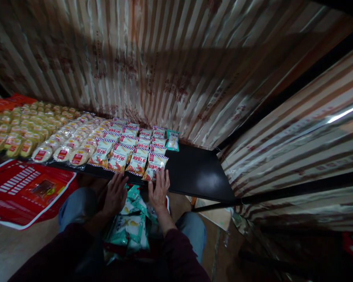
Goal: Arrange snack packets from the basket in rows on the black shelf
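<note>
- Head view: left hand (115,194) palm down at the front edge of the black shelf (198,168); fingers extended and slightly parted, pinching nothing visible. Fingertips just beside the front striped-edge packets; contact cannot be told.
- Head view: right hand (159,192) at the same edge, fingers extended and a little spread, fingertips over the lower part of the rightmost front striped-edge packet (155,163). No grip visible.
- Head view: striped-edge packets (117,156), white with red print, lie in rows on the shelf directly ahead of both hands.
- Head view: one teal-and-white packet (172,141) at the back, right of those rows. Bare black surface to its right.
- Head view: left of the rows, round white-wrapped items (65,150), then yellow-wrapped items (14,143), then orange packaging (13,102) at the far end.
- Head view: teal packets (131,227) piled in a container between the knees, below the shelf edge.
- Head view: red basket (20,196) with a white rim, below the shelf at left; striped sheeting (164,58) behind.
</note>
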`<state>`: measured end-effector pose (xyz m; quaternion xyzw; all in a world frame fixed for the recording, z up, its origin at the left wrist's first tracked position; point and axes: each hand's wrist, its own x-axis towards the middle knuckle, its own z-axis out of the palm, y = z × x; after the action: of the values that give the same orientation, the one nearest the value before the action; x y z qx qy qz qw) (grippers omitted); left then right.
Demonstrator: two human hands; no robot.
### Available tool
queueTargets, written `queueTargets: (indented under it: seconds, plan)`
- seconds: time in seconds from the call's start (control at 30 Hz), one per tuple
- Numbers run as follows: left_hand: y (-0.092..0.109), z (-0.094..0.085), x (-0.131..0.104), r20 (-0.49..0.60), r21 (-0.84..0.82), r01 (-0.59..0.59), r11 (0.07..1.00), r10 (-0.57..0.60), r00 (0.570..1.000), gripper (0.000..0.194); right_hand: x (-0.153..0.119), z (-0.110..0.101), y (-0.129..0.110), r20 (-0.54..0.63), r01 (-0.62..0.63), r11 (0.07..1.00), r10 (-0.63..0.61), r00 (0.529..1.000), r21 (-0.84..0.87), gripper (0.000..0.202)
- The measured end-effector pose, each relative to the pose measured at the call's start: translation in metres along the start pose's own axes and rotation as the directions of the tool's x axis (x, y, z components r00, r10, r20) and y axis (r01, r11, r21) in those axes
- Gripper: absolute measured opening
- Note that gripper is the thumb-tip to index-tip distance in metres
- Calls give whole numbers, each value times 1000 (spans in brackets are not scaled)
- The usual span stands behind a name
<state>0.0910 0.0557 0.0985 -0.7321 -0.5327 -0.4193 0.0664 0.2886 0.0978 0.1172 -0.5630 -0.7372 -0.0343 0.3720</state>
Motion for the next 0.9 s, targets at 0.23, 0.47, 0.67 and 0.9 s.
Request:
queueTargets:
  seconds: [0.23, 0.47, 0.67, 0.9]
  plan:
    - [51, 11, -74, 339, -212, -8, 977, 81, 937, 42, -70, -14, -4, 125, 79, 991, -92, 988, 111, 44]
    - [42, 21, -81, 416, -152, 71, 986, -1, 909, 40, -110, -5, 16, 293, -152, 988, 137, 946, 30, 42]
    - [43, 28, -94, 521, -111, 84, 990, -14, 854, 36, -123, 10, 19, 406, -238, 967, 181, 896, 94, 44]
    - [48, 29, -81, 617, -158, 342, 926, -177, 766, 41, -122, 18, 27, 355, -297, 954, 267, 896, 33, 44]
